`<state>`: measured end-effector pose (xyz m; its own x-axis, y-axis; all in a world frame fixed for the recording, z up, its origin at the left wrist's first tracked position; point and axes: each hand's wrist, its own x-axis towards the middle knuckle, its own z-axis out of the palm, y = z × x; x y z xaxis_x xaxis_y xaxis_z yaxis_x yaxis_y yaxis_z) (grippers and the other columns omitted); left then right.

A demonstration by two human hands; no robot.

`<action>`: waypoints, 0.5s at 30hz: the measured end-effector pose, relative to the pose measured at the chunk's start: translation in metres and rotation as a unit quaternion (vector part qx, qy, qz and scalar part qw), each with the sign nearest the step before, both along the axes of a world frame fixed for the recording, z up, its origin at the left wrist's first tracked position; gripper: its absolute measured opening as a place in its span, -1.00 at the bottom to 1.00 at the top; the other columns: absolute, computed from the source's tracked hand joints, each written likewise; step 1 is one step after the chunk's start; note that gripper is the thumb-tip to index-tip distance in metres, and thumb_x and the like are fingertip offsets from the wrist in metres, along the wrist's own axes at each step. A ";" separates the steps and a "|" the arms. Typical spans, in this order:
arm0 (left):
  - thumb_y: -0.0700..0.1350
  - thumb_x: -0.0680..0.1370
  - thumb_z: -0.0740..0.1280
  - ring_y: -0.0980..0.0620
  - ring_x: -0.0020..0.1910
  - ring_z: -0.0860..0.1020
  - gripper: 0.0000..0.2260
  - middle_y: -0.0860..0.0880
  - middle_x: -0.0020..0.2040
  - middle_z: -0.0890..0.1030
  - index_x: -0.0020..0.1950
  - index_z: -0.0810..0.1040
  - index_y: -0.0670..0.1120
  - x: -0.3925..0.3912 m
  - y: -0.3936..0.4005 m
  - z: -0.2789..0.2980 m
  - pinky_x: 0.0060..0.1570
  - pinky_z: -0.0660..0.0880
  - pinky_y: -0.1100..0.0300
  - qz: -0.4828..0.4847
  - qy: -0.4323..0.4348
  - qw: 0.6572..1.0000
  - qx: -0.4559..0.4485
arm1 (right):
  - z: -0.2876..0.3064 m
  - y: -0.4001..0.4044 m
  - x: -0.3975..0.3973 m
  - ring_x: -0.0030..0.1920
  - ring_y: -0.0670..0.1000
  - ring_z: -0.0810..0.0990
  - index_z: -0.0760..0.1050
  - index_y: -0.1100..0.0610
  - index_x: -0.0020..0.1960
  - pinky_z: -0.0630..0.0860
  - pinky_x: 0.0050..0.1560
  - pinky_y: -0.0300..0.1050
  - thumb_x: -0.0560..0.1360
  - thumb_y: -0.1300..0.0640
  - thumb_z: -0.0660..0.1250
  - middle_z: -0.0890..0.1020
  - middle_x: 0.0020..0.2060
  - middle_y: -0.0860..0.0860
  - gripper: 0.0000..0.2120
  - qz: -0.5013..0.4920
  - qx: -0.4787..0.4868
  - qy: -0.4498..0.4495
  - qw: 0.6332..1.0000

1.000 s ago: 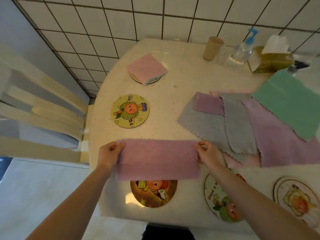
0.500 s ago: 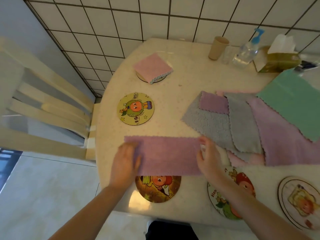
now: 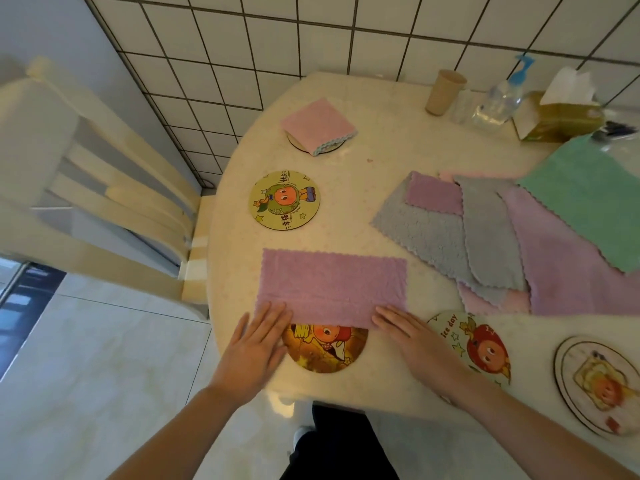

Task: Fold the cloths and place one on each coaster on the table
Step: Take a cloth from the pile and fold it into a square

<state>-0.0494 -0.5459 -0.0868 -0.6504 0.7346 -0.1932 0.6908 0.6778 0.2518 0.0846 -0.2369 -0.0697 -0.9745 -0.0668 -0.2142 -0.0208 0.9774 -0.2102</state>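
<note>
On the bench (image 3: 381,174), a purple cloth (image 3: 332,285) lies folded into a long strip, its near edge overlapping the top of the dark coaster (image 3: 325,348). Left of that coaster, the left hand (image 3: 254,344) lies flat, fingers straight, fingertips touching the strip's near left corner. Right of it, the right hand (image 3: 417,337) lies flat too, fingertips on the near right corner. Beyond the strip, a folded pink cloth (image 3: 317,124) covers a far coaster (image 3: 327,147).

Your folded cloth (image 3: 332,285) lies on the counter (image 3: 381,161), near edge overlapping a coaster (image 3: 325,351). Cloth pile (image 3: 485,237) to its right, cup (image 3: 445,92) behind, chair (image 3: 86,188) left.
</note>
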 end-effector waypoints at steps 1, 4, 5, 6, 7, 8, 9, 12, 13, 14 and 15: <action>0.16 0.62 -0.03 0.09 0.54 -0.04 -0.49 0.10 0.56 0.02 0.56 0.05 0.05 -0.001 -0.005 0.000 0.47 -0.06 0.01 0.020 -0.011 1.000 0.001 | 0.001 -0.002 -0.003 0.45 -0.11 0.17 0.22 0.03 0.47 0.24 0.40 -0.05 0.29 0.44 0.39 0.28 0.45 -0.06 -0.17 -0.003 0.000 0.004 1.000; 0.20 0.60 -0.12 0.14 0.53 -0.12 -0.46 0.12 0.56 -0.02 0.56 0.00 0.06 0.001 -0.010 0.000 0.50 -0.10 -0.02 0.047 -0.023 0.999 0.003 | 0.005 -0.007 -0.007 0.34 -0.01 0.43 0.39 0.07 0.37 0.34 0.31 -0.06 0.23 0.37 0.50 0.45 0.36 -0.02 -0.25 0.002 0.032 0.012 0.999; 0.20 0.59 -0.14 0.13 0.54 -0.12 -0.45 0.11 0.55 -0.02 0.56 0.01 0.05 0.002 -0.008 0.001 0.49 -0.11 -0.02 0.051 -0.023 0.998 0.005 | 0.006 -0.008 -0.007 0.34 0.02 0.43 0.39 0.08 0.37 0.39 0.29 -0.05 0.19 0.43 0.47 0.44 0.36 0.00 -0.21 0.006 0.032 0.013 0.999; 0.21 0.58 -0.16 0.12 0.54 -0.12 -0.43 0.11 0.55 -0.02 0.56 0.02 0.04 0.003 -0.005 0.002 0.49 -0.12 -0.02 0.055 -0.021 0.998 0.005 | 0.009 -0.007 -0.008 0.33 0.05 0.44 0.40 0.10 0.37 0.46 0.24 -0.03 0.14 0.47 0.44 0.45 0.35 0.02 -0.17 0.011 0.031 0.013 0.999; 0.22 0.57 -0.19 0.11 0.53 -0.12 -0.42 0.11 0.55 -0.02 0.56 0.02 0.04 0.002 -0.003 0.003 0.48 -0.14 -0.01 0.057 -0.019 0.998 0.004 | 0.011 -0.007 -0.010 0.31 0.08 0.46 0.43 0.12 0.34 0.52 0.16 -0.01 0.09 0.49 0.43 0.47 0.32 0.04 -0.17 0.019 0.037 0.015 0.999; 0.23 0.56 -0.22 0.10 0.53 -0.11 -0.41 0.10 0.55 -0.01 0.56 0.03 0.03 0.002 -0.002 0.003 0.48 -0.15 -0.01 0.058 -0.015 0.998 0.002 | 0.014 -0.007 -0.013 0.27 0.10 0.50 0.46 0.14 0.30 0.56 0.07 0.00 0.07 0.48 0.45 0.50 0.29 0.06 -0.19 0.030 0.045 0.016 0.998; 0.24 0.56 -0.24 0.08 0.53 -0.09 -0.39 0.09 0.54 0.01 0.55 0.06 0.02 0.003 -0.001 0.003 0.47 -0.14 -0.01 0.059 -0.007 0.998 0.000 | 0.017 -0.007 -0.016 0.24 0.11 0.52 0.48 0.16 0.27 0.59 0.01 0.01 0.06 0.46 0.47 0.52 0.25 0.08 -0.21 0.041 0.054 0.013 0.998; 0.21 0.57 -0.17 0.02 0.53 0.03 -0.40 0.03 0.54 0.12 0.54 0.16 -0.03 0.005 0.003 0.005 0.45 -0.09 -0.03 0.068 0.014 0.998 -0.009 | 0.023 -0.005 -0.024 0.21 0.14 0.49 0.46 0.17 0.23 0.58 -0.05 0.02 0.06 0.41 0.50 0.51 0.22 0.10 -0.25 0.073 0.085 0.006 0.994; 0.16 0.58 -0.09 -0.01 0.53 0.07 -0.44 0.01 0.54 0.15 0.53 0.19 -0.04 0.006 0.006 0.006 0.45 -0.07 -0.04 0.079 0.014 0.997 -0.012 | 0.024 -0.003 -0.024 0.19 0.15 0.48 0.45 0.17 0.23 0.57 -0.05 0.03 0.06 0.40 0.50 0.50 0.20 0.11 -0.26 0.084 0.092 0.002 0.992; 0.10 0.59 0.00 -0.03 0.53 0.10 -0.48 -0.01 0.53 0.18 0.52 0.21 -0.05 0.006 0.010 0.007 0.44 -0.06 -0.04 0.087 0.010 0.996 -0.012 | 0.025 -0.003 -0.023 0.16 0.15 0.49 0.44 0.17 0.22 0.57 -0.05 0.03 0.06 0.40 0.51 0.50 0.18 0.12 -0.26 0.088 0.097 0.002 0.991; 0.04 0.60 0.09 -0.05 0.52 0.12 -0.52 -0.03 0.53 0.21 0.51 0.24 -0.06 0.006 0.014 0.009 0.45 -0.05 -0.05 0.098 0.004 0.995 -0.012 | 0.024 -0.003 -0.022 0.12 0.15 0.50 0.43 0.17 0.22 0.56 -0.05 0.03 0.07 0.39 0.51 0.50 0.14 0.12 -0.26 0.090 0.097 0.007 0.991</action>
